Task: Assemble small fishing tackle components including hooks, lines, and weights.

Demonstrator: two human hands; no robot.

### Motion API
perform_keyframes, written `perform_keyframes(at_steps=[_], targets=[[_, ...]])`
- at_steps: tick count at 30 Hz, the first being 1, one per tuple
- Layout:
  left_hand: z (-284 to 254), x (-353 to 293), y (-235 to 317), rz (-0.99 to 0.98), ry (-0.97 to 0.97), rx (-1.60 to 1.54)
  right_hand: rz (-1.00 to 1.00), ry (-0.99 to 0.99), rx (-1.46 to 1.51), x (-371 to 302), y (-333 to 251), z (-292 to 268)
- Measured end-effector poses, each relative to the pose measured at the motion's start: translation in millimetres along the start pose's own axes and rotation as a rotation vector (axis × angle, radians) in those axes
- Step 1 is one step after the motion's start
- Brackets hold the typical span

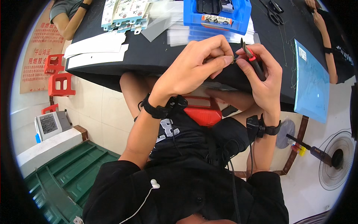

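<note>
My left hand [203, 61] is closed in a pinch above the near edge of the black-covered table. A tiny, thin greenish piece [234, 59] shows at its fingertips, too small to name. Close beside it, my right hand [266, 74] grips a pair of small snips with red and black handles [257, 68]. Their dark blades point up and away from me. The right thumb and forefinger come near the left fingertips, and whether they touch the small piece too, I cannot tell.
Beyond my hands stands a blue plastic bin [217, 30] on clear plastic sleeves [177, 37]. Printed cards [125, 15] and white strips [97, 56] lie to the left. Black scissors [275, 18] and a light-blue packet [310, 82] are at the right. Other people sit at both far corners.
</note>
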State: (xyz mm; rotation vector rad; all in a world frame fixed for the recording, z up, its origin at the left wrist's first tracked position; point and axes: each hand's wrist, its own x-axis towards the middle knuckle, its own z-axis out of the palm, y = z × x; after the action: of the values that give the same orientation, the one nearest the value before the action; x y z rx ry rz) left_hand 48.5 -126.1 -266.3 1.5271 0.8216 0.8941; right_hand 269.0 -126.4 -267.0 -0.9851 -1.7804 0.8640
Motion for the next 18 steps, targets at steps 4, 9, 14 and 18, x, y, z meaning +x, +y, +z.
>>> perform_keyframes(at_steps=[4, 9, 14, 18], targets=[[0.2, 0.5, -0.2, -0.003, -0.007, -0.011, 0.002, -0.022, -0.037, -1.2, 1.0, -1.3], [1.1, 0.8, 0.0, 0.007, 0.011, 0.014, 0.030, -0.040, -0.050, -1.5, 1.6, -2.6], [1.4, -0.2, 0.8, 0.003, 0.016, 0.031, 0.038, -0.036, -0.009, -1.3, 1.0, -2.5], [0.1, -0.9, 0.3, 0.007, -0.012, -0.026, 0.070, 0.019, 0.028, -0.7, 0.4, 0.1]])
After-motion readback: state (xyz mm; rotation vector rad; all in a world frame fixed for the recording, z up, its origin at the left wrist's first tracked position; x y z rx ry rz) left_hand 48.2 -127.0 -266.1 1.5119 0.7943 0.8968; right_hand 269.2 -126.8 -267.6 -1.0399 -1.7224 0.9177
